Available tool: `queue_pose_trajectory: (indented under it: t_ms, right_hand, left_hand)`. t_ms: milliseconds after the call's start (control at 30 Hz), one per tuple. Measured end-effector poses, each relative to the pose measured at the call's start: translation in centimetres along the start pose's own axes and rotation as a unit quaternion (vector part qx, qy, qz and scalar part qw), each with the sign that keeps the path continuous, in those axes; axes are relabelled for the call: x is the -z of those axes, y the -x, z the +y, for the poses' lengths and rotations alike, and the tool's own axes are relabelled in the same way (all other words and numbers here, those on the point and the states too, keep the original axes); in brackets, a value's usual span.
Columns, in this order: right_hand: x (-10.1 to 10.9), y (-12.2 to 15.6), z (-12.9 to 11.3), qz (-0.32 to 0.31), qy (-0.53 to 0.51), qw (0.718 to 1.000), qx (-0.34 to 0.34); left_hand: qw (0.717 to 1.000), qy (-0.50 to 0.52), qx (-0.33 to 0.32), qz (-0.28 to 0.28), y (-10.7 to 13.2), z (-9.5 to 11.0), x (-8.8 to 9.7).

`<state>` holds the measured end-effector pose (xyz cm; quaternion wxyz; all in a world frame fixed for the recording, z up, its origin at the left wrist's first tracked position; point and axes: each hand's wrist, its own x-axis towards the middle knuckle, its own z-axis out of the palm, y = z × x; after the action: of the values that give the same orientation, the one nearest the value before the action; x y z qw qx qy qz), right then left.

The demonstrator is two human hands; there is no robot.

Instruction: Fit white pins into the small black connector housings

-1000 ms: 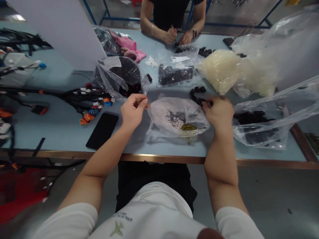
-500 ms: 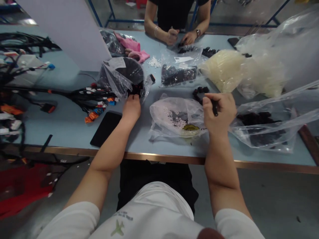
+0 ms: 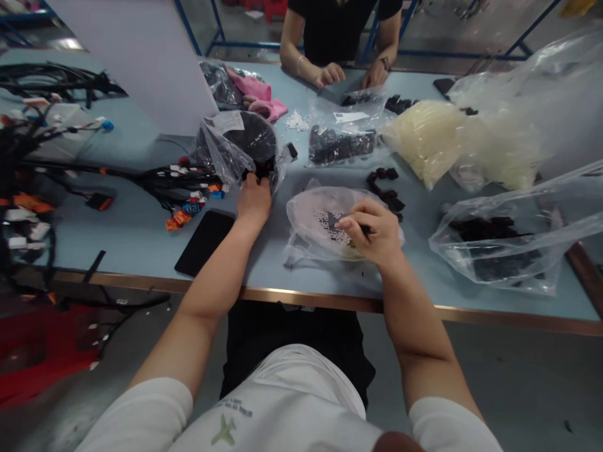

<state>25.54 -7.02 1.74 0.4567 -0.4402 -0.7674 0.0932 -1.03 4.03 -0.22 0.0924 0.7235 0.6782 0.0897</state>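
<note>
My left hand (image 3: 254, 199) reaches into the mouth of a clear plastic bag (image 3: 221, 147) of dark parts. Its fingers are curled among small black pieces (image 3: 264, 168), and what the fingertips grip is hidden. My right hand (image 3: 377, 233) is closed around a slim black pen-like tool (image 3: 365, 230), mostly covered by the fingers. That hand hovers over an opened clear bag (image 3: 301, 210) holding many tiny white pieces (image 3: 330, 227), thumb and forefinger pointing left towards them. Just behind it lies a curved row of black connectors (image 3: 387, 191).
Wire harnesses (image 3: 151, 182) with coloured plugs spread at left, near a black flat tablet-like object (image 3: 202, 243). Bags of dark parts (image 3: 342, 144), cream-coloured pieces (image 3: 426, 135) and black parts (image 3: 494, 232) lie across the table. A co-worker's hands (image 3: 331, 75) are opposite.
My right hand has moved left, from beside the black connectors to over the white pieces. My left hand stays at its bag. The co-worker's hands have moved apart.
</note>
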Motion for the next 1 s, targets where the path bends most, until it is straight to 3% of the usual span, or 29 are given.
queue_pose_trajectory:
  t_ms: [133, 233, 333, 433, 533, 633, 733, 800, 1000]
  right_hand:
    - [-0.2, 0.0, 0.5, -0.020, 0.016, 1.000, -0.006]
    - [-0.5, -0.1, 1.0, -0.047, 0.039, 0.997, -0.036]
    - [-1.0, 0.0, 1.4, -0.094, 0.074, 0.991, -0.064]
    - [-1.4, 0.1, 1.5, -0.193, 0.142, 0.966, -0.097]
    - [-1.5, -0.1, 1.2, -0.311, 0.215, 0.918, -0.124]
    - [-1.6, -0.4, 0.9, -0.393, 0.242, 0.877, -0.131]
    - [-1.7, -0.5, 1.0, -0.414, 0.248, 0.866, -0.130]
    - [-2.0, -0.4, 1.4, -0.396, 0.240, 0.877, -0.127]
    - [-2.4, 0.5, 2.9, -0.294, 0.177, 0.933, -0.111]
  left_hand:
    - [0.999, -0.046, 0.012, -0.019, 0.4, 0.3, 0.6]
    - [0.999, -0.043, 0.012, -0.004, 0.7, 0.3, 0.6]
    - [0.998, -0.016, 0.001, 0.054, 1.0, 0.2, 0.4]
    - [0.984, 0.095, -0.049, 0.141, 1.6, 0.0, 0.4]
    - [0.923, 0.327, -0.127, 0.158, 2.7, 0.3, 0.3]
    - [0.806, 0.575, -0.133, 0.041, 4.1, 1.3, 0.1]
    - [0.710, 0.694, -0.104, -0.070, 5.2, 2.4, -0.1]
    - [0.680, 0.721, -0.081, -0.105, 5.6, 3.0, 0.0]
    - [0.658, 0.733, -0.027, -0.170, 5.9, 3.5, 0.2]
